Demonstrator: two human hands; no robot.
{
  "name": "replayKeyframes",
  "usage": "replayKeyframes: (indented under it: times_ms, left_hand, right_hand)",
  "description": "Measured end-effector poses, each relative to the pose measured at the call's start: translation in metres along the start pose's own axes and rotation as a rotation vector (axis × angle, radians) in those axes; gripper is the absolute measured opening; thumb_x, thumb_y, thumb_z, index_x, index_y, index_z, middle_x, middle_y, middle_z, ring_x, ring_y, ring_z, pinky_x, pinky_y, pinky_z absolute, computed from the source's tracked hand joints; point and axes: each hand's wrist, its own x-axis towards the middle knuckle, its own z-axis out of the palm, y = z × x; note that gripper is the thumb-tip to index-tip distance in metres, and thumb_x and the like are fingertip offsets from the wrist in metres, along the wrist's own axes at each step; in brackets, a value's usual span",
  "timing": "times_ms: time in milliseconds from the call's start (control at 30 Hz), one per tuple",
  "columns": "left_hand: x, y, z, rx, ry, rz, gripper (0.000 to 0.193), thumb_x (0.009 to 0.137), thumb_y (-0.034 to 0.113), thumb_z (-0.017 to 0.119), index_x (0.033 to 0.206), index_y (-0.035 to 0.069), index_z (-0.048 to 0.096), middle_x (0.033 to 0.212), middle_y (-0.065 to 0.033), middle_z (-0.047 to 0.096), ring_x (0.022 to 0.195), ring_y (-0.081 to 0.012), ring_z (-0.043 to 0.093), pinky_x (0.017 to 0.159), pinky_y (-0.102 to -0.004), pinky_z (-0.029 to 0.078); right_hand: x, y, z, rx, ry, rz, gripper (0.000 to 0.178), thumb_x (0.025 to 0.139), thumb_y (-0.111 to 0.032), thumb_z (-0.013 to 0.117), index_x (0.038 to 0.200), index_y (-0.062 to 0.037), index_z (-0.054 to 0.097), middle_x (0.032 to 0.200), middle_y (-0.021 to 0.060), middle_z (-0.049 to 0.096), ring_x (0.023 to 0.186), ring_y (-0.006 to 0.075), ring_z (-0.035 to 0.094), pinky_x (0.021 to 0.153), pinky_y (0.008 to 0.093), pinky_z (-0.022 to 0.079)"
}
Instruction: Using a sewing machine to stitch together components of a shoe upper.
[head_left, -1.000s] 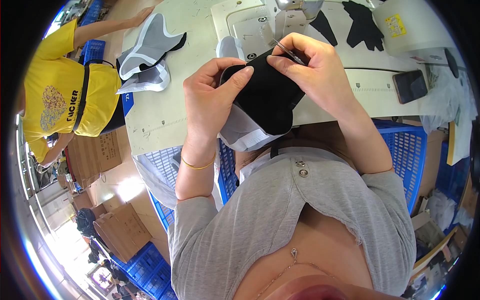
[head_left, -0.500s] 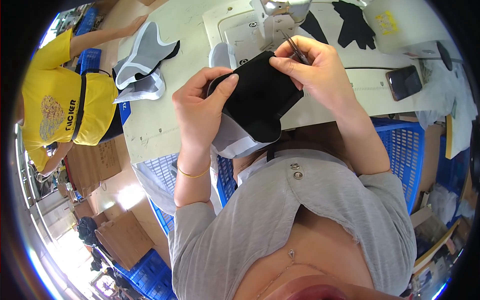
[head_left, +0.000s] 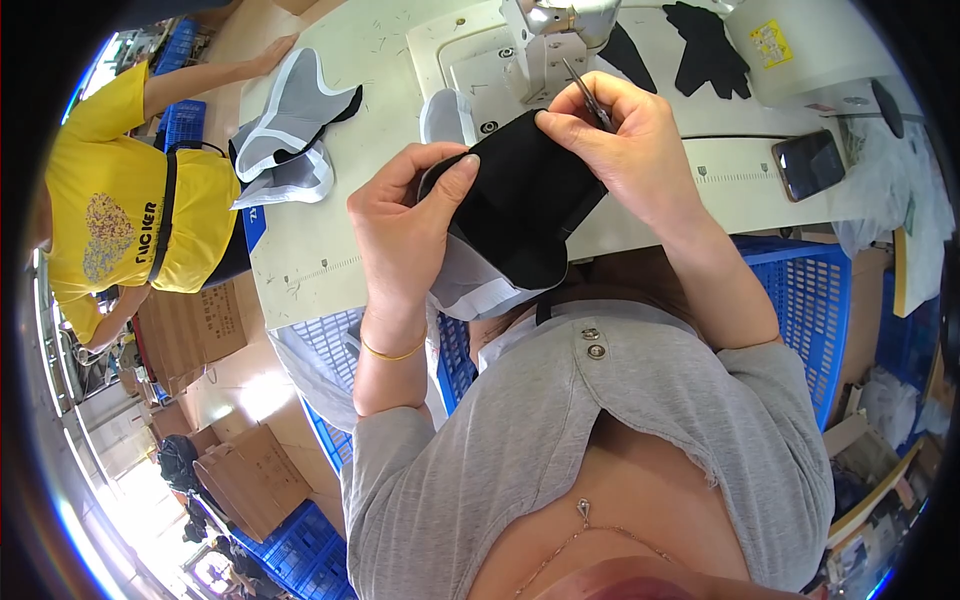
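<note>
Over the near edge of the pale table (head_left: 320,225), holding up black cloth (head_left: 520,190) joined to grey. Seems light, soft and floppy, probably not slippery; best held by its edges. Pinching one edge in the left hand (head_left: 400,215), thumb to fingers; pinching farther along with the right hand (head_left: 635,145), also clasping a slim metal tool (head_left: 590,96). Now gripping wider apart than a second ago, tipping the tool steeper.

Head-worn fisheye is looking down
It is facing left hand (head_left: 400,222), right hand (head_left: 632,148) and worktable (head_left: 310,235) from close above.
</note>
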Motion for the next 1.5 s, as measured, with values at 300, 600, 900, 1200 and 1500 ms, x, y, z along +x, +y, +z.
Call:
replayKeyframes:
  times_ms: [300,600,900,1200,1500]
  left_hand:
    - [0.017,0.011,-0.019,0.043,-0.119,0.124,0.01,0.083,0.002,0.072,0.093,-0.002,0.071,0.079,-0.0015,0.068,0.075,-0.0059,0.058,0.07,-0.02,0.046]
    - [0.162,0.084,-0.018,0.385,-1.036,0.181,0.016,0.084,0.012,0.072,0.098,0.004,0.071,0.092,-0.0017,0.067,0.094,-0.011,0.059,0.085,-0.0265,0.047]
    - [0.211,0.062,0.004,0.351,-0.758,0.6,0.026,0.084,0.018,0.073,0.096,-0.004,0.068,0.093,-0.0074,0.071,0.086,-0.0132,0.063,0.081,-0.0286,0.051]
    - [0.182,0.065,0.001,0.388,-0.493,0.693,0.025,0.085,0.018,0.072,0.096,-0.004,0.068,0.091,-0.0079,0.07,0.085,-0.014,0.062,0.079,-0.0287,0.051]
    - [0.195,0.055,-0.037,0.407,-0.156,0.737,0.024,0.086,0.017,0.07,0.096,-0.005,0.067,0.09,-0.0084,0.069,0.083,-0.0148,0.062,0.077,-0.0287,0.05]
  right_hand:
    - [0.0,-0.005,-0.008,0.072,-0.109,0.111,0.025,0.085,-0.006,0.071,0.107,0.002,0.065,0.077,-0.0013,0.062,0.07,0.0027,0.053,0.062,0.0206,0.042]
    - [-0.009,-0.024,0.011,0.295,-0.045,0.105,0.011,0.092,-0.007,0.066,0.094,0.0001,0.058,0.079,0.0042,0.063,0.073,0.011,0.065,0.064,0.0228,0.049]
    - [0.012,-0.01,0.014,0.625,0.129,0.05,0.013,0.093,-0.016,0.066,0.101,-0.0075,0.059,0.074,0.0058,0.069,0.051,0.0008,0.045,0.046,0.0174,0.032]
    - [0.011,-0.008,0.017,0.669,0.138,0.062,0.01,0.093,-0.015,0.065,0.099,-0.0084,0.06,0.073,0.0059,0.069,0.047,0.0001,0.039,0.044,0.0165,0.029]
    - [0.009,-0.012,0.034,0.657,0.113,0.03,0.008,0.095,-0.013,0.063,0.1,-0.0075,0.059,0.077,0.0122,0.068,0.043,0.0029,0.04,0.04,0.0172,0.028]
